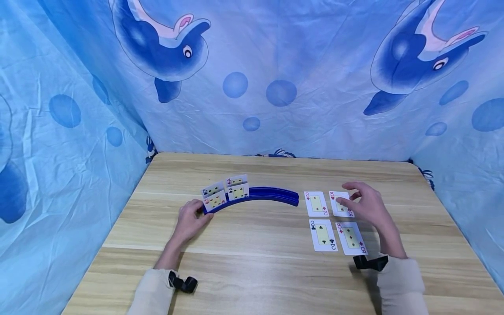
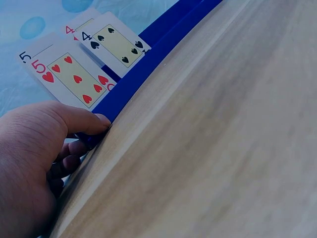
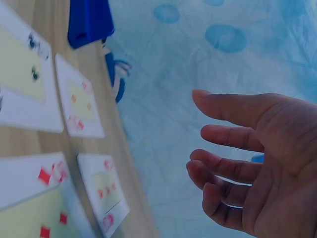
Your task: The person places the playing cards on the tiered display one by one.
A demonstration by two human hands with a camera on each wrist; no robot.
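blue card holder (image 1: 273,193) gripped by the left hand (image 1: 190,224), right hand (image 1: 369,204) poised empty over a card

the near left end of the curved holder is pinched by the left hand, with the thumb laid along its front side and the fingers curled round behind. four playing cards are stood in the holder just beyond that hand. the red five of hearts (image 2: 78,79) is placed nearest to it, with a black five (image 1: 212,189) tucked behind. a little farther to the right of the left hand, the black four of spades (image 2: 112,44) is seated, with a red four (image 1: 236,179) showing above it. the rest of the holder is curved away to the right, toward the loose cards.

nothing is held by the right hand; its thumb and fingertips are spread wide apart, the fingers loosely bent. it is raised above the far red three (image 1: 337,209), which is partly covered by it in the head view. to the left of that hand the two of diamonds (image 1: 316,204) is laid flat; nearer the body, the two of clubs (image 1: 323,235) and the three of diamonds (image 1: 351,238) are set side by side.

a black strap is worn at each wrist, above the left (image 1: 183,282) and right hand alike. beyond both hands, the wooden table (image 1: 260,262) is backed by blue cloth (image 1: 315,131).
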